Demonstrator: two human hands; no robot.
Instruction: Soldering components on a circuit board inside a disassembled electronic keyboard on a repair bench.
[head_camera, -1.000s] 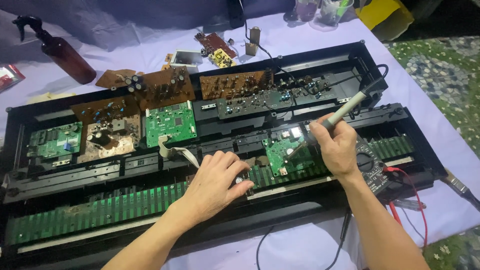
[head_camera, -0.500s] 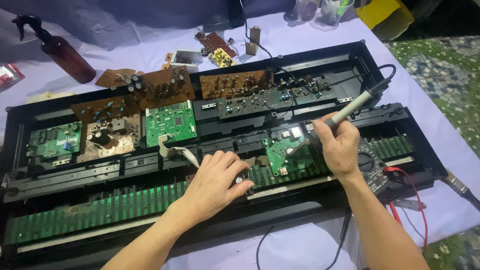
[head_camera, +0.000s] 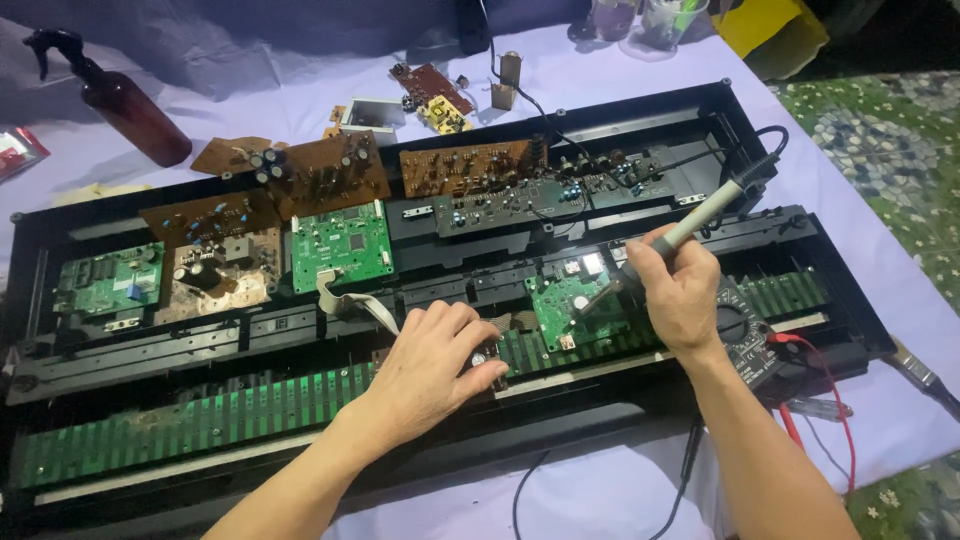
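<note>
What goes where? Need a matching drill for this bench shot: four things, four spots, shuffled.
Things:
1. soldering iron
2. spray bottle
3. multimeter
4. ribbon cable

Places:
A. far left corner of the table, on the cloth
B. under the right hand's wrist, red lead trailing off
C. in the right hand, tip down on a small green board
D. just beyond the left hand, below a green board

Pairs: 1-C, 2-A, 3-B, 4-D
</note>
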